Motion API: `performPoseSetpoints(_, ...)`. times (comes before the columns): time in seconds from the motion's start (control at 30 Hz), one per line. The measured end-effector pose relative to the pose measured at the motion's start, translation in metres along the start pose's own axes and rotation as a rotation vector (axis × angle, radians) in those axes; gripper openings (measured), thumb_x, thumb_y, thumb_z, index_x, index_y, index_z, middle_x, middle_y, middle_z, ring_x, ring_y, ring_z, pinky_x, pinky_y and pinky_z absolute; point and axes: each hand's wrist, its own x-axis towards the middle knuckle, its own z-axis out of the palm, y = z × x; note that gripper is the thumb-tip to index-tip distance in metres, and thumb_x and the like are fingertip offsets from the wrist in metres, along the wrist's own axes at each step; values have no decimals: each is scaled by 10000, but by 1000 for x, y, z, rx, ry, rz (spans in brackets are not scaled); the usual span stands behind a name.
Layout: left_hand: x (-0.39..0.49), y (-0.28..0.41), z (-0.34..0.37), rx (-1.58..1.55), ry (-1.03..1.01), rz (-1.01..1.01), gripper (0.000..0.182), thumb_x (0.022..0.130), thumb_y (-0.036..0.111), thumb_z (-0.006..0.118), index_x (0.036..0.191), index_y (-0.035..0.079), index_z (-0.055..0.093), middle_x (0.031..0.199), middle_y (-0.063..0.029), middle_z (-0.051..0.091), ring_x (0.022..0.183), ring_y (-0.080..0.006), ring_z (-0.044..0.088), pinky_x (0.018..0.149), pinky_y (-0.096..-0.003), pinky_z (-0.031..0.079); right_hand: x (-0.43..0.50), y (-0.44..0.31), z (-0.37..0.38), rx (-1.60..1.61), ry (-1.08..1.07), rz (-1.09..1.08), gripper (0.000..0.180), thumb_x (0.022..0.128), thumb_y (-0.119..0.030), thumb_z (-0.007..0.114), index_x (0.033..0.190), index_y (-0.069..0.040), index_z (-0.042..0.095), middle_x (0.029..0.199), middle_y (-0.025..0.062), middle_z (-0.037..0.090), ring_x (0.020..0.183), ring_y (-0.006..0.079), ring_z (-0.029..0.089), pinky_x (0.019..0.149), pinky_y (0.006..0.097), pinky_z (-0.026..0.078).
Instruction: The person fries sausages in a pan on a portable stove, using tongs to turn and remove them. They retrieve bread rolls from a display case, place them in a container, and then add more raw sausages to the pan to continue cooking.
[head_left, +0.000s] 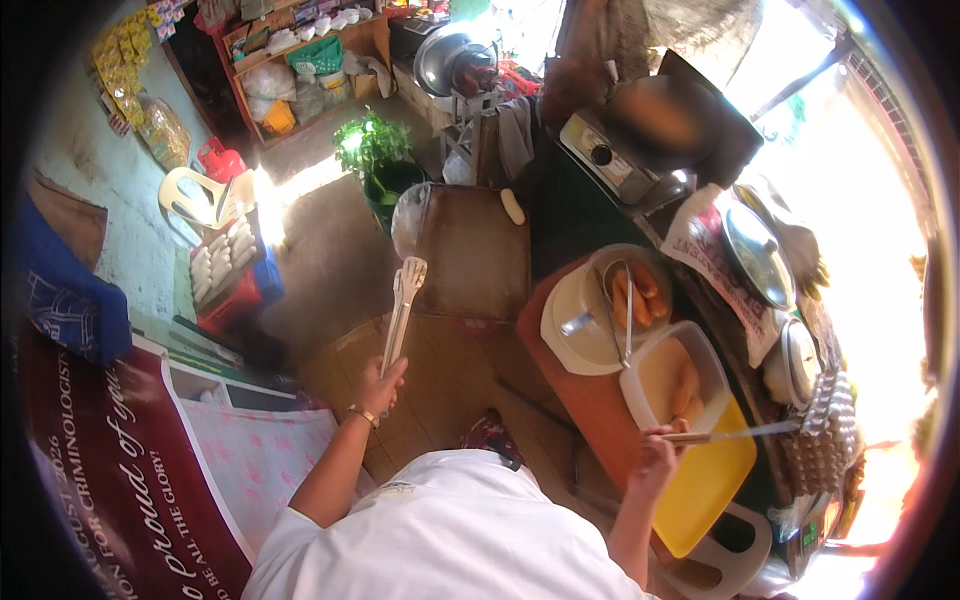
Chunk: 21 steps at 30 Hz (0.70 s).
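Observation:
My left hand (381, 386) is closed around a pair of metal tongs (402, 307), their tips pointing away from me over the floor. In my right hand (658, 461) is the wooden handle of a metal slotted turner (765, 430), whose blade reaches toward stacked egg trays (825, 450). Beside that hand, a clear rectangular plastic container (637, 390) holds a few browned fried pieces (684, 394). A yellow tray (697, 499) lies partly under it. Farther off, a round white tub (562, 337) holds several orange-brown fried pieces (637, 292), with another pair of tongs (628, 315) lying across it.
A dark pan (664, 120), blurred, sits on a gas stove (607, 154). One pale dough piece (512, 207) lies on a brown tabletop (472, 255). At left, several dough pieces (225, 259) rest on stacked crates (232, 300). A plastic chair (731, 559) stands at lower right.

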Motion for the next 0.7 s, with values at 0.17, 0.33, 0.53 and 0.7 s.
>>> performPoseSetpoints(0.17,65,24,-3,-48,5,-26,484,816,481,673,967,53,505,658,-29,568,416,-74,480,372,-234,401,-3,62,111,-257,-335,292,499,736,56,546,1218,-56,476,924,58,525,812,160,558,703,256,470)
performPoseSetpoints(0.33,125,47,-31,-26,-40,-95,569,828,566,609,1003,33,512,685,-43,565,416,-98,488,375,-256,411,28,144,208,-702,-616,141,342,867,-92,615,1189,-28,517,867,18,542,739,77,493,636,206,412)
performPoseSetpoints(0.53,182,48,-57,-120,17,-237,625,820,597,597,1076,34,502,735,-63,572,453,-111,505,394,-278,423,57,209,287,-761,-796,455,343,928,-248,594,1185,-47,488,762,10,552,688,112,529,627,249,447)
performPoseSetpoints(0.7,242,47,-80,-44,-44,-243,664,812,640,572,1064,29,508,749,-69,584,469,-110,515,416,-272,442,69,259,327,-539,-694,492,276,890,-209,652,1099,-91,515,828,4,583,692,77,534,586,205,406)
